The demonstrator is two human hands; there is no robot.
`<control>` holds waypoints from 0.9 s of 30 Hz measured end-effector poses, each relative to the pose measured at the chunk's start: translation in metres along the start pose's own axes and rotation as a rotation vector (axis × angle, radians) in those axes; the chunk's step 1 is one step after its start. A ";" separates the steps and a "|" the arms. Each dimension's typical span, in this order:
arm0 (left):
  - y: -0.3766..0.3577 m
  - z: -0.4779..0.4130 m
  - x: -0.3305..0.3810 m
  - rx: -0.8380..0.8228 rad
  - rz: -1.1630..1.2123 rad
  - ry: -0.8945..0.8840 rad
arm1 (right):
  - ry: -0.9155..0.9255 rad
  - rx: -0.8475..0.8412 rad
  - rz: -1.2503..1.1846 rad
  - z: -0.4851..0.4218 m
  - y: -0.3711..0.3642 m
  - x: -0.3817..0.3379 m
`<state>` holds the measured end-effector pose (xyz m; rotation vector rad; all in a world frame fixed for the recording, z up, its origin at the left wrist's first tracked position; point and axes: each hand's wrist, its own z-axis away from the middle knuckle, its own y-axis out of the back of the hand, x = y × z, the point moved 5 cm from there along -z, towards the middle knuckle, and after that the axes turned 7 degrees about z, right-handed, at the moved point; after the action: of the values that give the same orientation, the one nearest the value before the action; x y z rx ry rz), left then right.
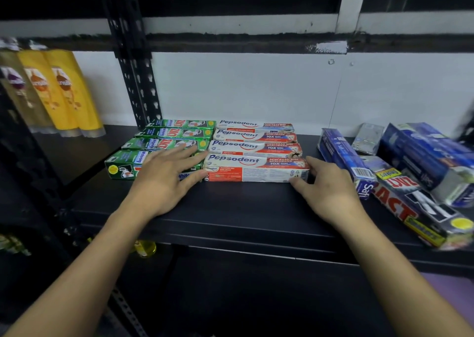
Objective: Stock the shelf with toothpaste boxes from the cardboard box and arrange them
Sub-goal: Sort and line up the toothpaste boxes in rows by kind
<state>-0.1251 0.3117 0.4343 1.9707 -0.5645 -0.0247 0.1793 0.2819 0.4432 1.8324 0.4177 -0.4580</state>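
I see four white-and-red Pepsodent boxes (256,141) lying flat on the black shelf (230,208), side by side in a row that runs from the back wall toward the front edge, each box lengthwise left to right. The front Pepsodent box (256,170) is the one being handled, and it lies well back from the shelf's front edge. The right hand (325,190) is at its right end, with the fingers (314,162) curled round that end and the thumb against the lower front corner, so the hand grips the box there. The left hand (164,180) lies flat with straight, spread fingers (184,154) on the front green Zact box (123,163), and its thumb touches the left end of the front Pepsodent box. That green box is the nearest of four green Zact boxes (177,134) in their own row, touching the left side of the Pepsodent row and just beside the black perforated post (136,80). Toward the shelf's right end I see a loose heap, apart from the neat rows: a slim blue box (341,154), a larger blue box (423,157) and a black Zact box (415,208), all lying at angles. Left of the post, yellow shampoo bottles (64,90) stand on the neighbouring shelf.
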 end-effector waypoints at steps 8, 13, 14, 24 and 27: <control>0.002 0.002 0.002 -0.003 -0.022 0.017 | 0.171 0.235 -0.035 0.018 0.013 -0.008; 0.009 0.002 0.011 0.028 -0.047 -0.002 | 0.236 0.390 0.068 0.034 0.039 0.002; 0.011 0.003 0.014 0.049 -0.055 -0.011 | 0.240 0.421 0.089 0.037 0.046 0.005; -0.009 -0.026 0.144 0.114 0.063 -0.189 | 0.006 0.035 0.668 0.031 0.049 0.046; -0.041 -0.044 0.184 0.028 0.170 -0.163 | 0.061 0.085 0.619 0.032 0.053 0.041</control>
<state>0.0654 0.2901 0.4615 1.9525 -0.8411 -0.0719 0.2379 0.2377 0.4572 1.9445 -0.1400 0.0079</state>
